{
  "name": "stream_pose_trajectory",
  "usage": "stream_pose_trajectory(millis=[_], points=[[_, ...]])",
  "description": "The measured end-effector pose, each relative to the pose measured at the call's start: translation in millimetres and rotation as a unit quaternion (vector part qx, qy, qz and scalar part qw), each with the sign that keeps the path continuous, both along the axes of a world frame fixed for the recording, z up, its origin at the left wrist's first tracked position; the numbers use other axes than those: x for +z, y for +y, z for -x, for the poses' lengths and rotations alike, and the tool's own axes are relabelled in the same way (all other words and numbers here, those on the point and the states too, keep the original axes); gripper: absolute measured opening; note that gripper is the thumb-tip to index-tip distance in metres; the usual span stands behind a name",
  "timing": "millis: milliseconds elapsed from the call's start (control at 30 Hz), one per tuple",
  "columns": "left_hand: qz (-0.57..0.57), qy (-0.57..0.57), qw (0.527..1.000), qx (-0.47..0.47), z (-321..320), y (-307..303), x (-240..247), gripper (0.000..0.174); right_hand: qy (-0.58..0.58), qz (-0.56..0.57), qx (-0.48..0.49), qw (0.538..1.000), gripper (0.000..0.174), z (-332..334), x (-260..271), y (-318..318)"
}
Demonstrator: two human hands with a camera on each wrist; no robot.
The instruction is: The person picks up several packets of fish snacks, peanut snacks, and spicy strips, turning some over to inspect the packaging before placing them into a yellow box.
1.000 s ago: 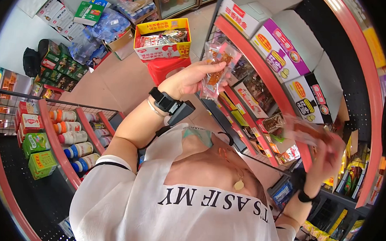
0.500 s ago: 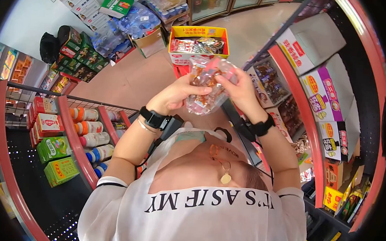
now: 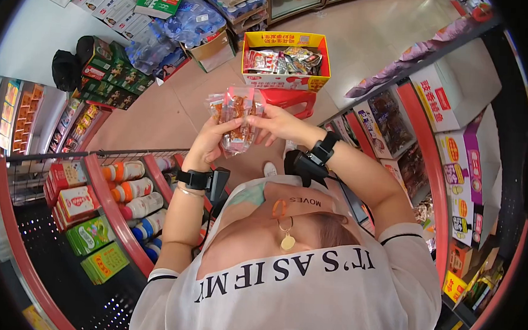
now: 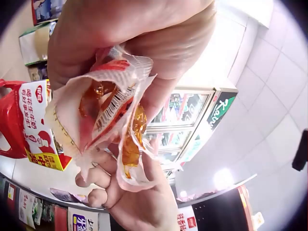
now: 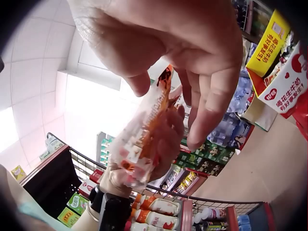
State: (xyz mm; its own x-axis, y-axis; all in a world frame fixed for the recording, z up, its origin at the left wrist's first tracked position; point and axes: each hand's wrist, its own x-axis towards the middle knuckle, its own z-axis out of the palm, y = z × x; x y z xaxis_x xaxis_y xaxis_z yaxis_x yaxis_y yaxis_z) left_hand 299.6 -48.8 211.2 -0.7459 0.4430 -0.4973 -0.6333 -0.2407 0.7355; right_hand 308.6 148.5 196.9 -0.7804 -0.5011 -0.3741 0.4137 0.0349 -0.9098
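Clear snack packets [image 3: 238, 107] with reddish-brown food inside are bunched in front of the body. My left hand [image 3: 208, 139] grips the bunch from the left, its thumb lying across the front. From the right, my right hand [image 3: 287, 125] pinches the bunch's edge, thumb on the front, while its other fingers hang loose below. In the left wrist view, the open-looking ends of the packets [image 4: 132, 139] fan apart, with a barcode showing between them. The right wrist view has the packets [image 5: 144, 139] running from the right fingertips down to the left hand [image 5: 168, 142].
Beyond the hands, a yellow and white carton [image 3: 286, 79] of packaged snacks stands on a red stool [image 3: 297, 101]. Shelving with bottles [image 3: 142, 206] and small boxes [image 3: 90, 235] flanks the left; snack cartons [image 3: 455, 157] line the right shelf. Wrapped water bottles [image 3: 194, 21] are stacked farther back.
My right hand has come from the right-hand shelf with a packet and joined it to those in my left hand. The bunch has since shifted left and stands straighter.
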Motion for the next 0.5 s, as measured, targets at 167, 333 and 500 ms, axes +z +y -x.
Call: stream_pose_trajectory(millis=[167, 333, 500], points=[[0.039, 0.018, 0.998, 0.034, 53, 22, -28, 0.039, -0.021, 0.030, 0.029, 0.999, 0.046, 57, -29, 7], [0.051, 0.012, 0.998, 0.046, 125, 45, -57, 0.036, -0.146, 0.067, 0.045, 0.986, 0.036, 139, -48, 28], [0.056, -0.015, 0.998, 0.030, 176, 61, -89, 0.029, -0.186, 0.032, 0.010, 0.982, 0.032, 202, -91, 45]])
